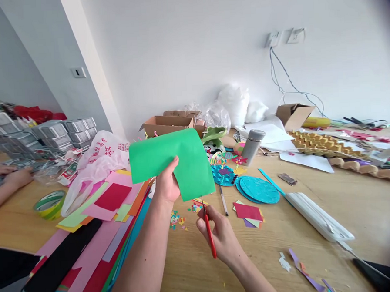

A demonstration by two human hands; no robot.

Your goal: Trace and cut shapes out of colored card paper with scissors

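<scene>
My left hand (167, 184) grips a curved sheet of green paper (162, 152), thumb on its near face and the other fingers hidden behind it. In my right hand (219, 229) is a pair of red-handled scissors (208, 232), blades pointing up at the lower edge of the green sheet. Whether the blades have entered the paper, I cannot tell. Small coloured paper bits (177, 220) lie on the wooden table below. Just right of the scissors are a pen (223, 201) and a small stack of coloured paper pieces (248, 211).
Coloured paper sheets (112, 197), a black phone-like slab (62, 262) and a tape roll (50, 203) lie left. Blue ovals (259, 189), a grey bottle (253, 146) and a white power strip (319, 215) are right. Another person's hand (18, 177) is far left.
</scene>
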